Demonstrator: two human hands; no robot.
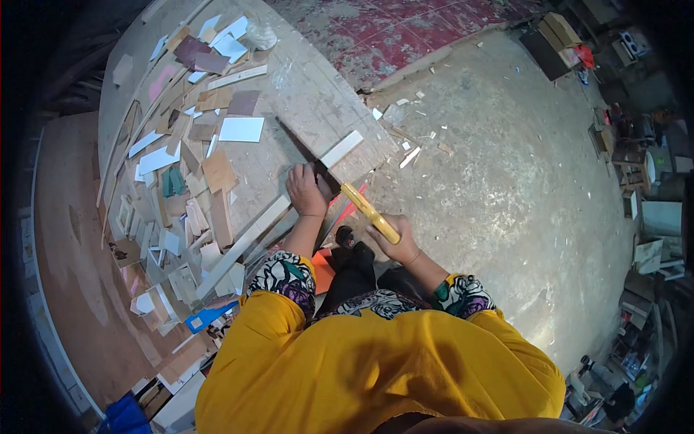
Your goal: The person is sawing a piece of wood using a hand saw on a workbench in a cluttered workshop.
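My right hand is closed round the yellow handle of a handsaw. Its dark blade runs away to the upper left, over the near corner of a wooden worktable. Just left of the handle, my left hand presses down with bent fingers on a pale wooden strip. A pale wooden length shows past the blade, in line with that strip. The hand and blade hide where the two lengths meet, so I cannot tell whether they are joined.
Offcuts of wood and white board cover the table's left side. A blue tool or strip lies near my left elbow. Wood scraps are scattered on the concrete floor to the right. Cluttered goods line the far right.
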